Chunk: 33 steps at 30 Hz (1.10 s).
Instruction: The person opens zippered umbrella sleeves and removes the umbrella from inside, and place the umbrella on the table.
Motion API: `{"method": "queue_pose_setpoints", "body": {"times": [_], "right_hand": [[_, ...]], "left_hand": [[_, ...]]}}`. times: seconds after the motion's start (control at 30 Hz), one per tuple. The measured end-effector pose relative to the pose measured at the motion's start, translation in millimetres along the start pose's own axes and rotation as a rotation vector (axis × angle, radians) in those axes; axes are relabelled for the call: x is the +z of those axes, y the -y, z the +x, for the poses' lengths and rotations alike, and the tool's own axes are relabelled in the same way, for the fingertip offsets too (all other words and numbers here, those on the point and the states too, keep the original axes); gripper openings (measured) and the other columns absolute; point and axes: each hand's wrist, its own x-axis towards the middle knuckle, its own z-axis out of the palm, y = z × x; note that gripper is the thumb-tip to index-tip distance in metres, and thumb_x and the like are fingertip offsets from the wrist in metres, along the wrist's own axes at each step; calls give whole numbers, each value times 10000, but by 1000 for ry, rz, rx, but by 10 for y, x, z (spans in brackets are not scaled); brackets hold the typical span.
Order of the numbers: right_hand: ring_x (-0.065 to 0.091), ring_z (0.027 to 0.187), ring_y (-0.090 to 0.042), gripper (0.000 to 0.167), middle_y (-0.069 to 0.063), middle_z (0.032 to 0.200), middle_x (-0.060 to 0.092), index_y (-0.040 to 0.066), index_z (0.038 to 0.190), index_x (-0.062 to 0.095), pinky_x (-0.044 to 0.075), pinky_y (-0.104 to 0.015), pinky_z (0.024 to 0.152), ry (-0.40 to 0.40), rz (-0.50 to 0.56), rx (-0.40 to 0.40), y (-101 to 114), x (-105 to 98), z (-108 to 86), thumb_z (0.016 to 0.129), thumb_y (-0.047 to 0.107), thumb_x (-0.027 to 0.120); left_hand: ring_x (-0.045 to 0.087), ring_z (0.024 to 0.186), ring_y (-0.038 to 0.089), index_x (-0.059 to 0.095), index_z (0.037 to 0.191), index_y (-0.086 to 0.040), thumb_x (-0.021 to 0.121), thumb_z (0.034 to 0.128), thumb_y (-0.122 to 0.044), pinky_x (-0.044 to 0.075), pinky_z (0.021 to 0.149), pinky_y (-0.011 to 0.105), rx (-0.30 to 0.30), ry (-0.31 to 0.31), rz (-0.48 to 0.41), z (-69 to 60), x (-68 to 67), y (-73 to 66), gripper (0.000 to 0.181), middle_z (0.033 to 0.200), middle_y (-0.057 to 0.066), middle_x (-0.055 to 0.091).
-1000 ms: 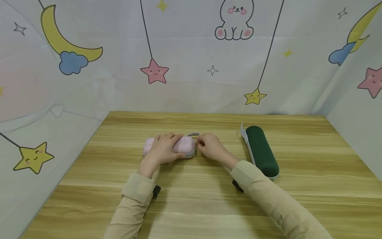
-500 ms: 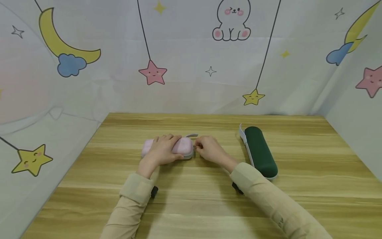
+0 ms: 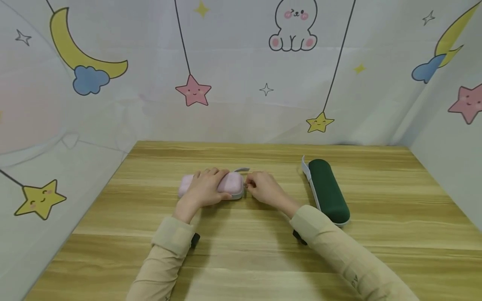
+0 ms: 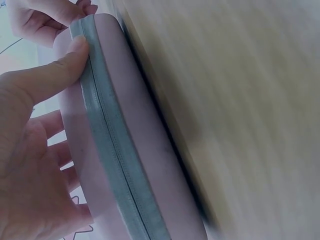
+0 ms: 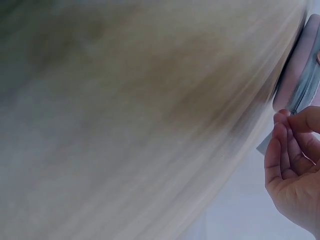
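Note:
A pink zip case (image 3: 232, 183) lies lengthwise on the table, with grey zipper tape (image 4: 111, 132) round its side. My left hand (image 3: 205, 189) holds it from above, fingers over the far side. In the left wrist view, the left thumb (image 4: 75, 55) presses on the zipper tape near one end; the zipper looks closed along the part seen there. At the case's right end my right hand (image 3: 265, 188) pinches the zipper pull between thumb and forefinger (image 5: 281, 120); the fingertips mostly hide the pull. A grey strap (image 3: 242, 169) sticks out behind that end.
To the right, a dark green case (image 3: 329, 192) with a light edge and a strap (image 3: 306, 168) lies slantwise on the wooden table (image 3: 248, 259), close to my right forearm. A printed cloth (image 3: 233, 121) hangs behind and at both sides.
Both hands keep their hold on the pink case and its pull. Case and hands sit slightly further left in the head view, as does the whole scene.

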Motion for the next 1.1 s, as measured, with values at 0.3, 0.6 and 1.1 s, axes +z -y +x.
{"method": "queue_pose_setpoints", "body": {"times": [0.3, 0.6, 1.1], "right_hand": [[529, 663, -109, 99, -62, 819, 668, 43, 862, 713, 451, -217, 612, -3, -8, -10, -9, -14, 4, 876, 26, 616], [526, 658, -107, 100, -59, 812, 667, 42, 860, 713, 450, -216, 607, -7, -14, -25, -9, -15, -4, 871, 25, 615], [530, 669, -107, 92, -63, 820, 671, 38, 861, 709, 449, -216, 608, -1, -18, -37, 1, -9, -29, 877, 23, 620]], "left_hand": [[474, 1295, 376, 453, 1428, -123, 737, 814, -433, 280, 1086, 652, -13, -5, -1, 11, -13, -18, 744, 1392, 156, 523], [486, 1281, 377, 465, 1420, -121, 742, 804, -445, 294, 1074, 651, -27, -12, -5, 6, -21, -34, 749, 1379, 160, 533], [519, 1228, 363, 481, 1399, -131, 746, 797, -451, 339, 1034, 623, -43, -39, 12, -14, 0, -61, 731, 1338, 147, 561]]}}
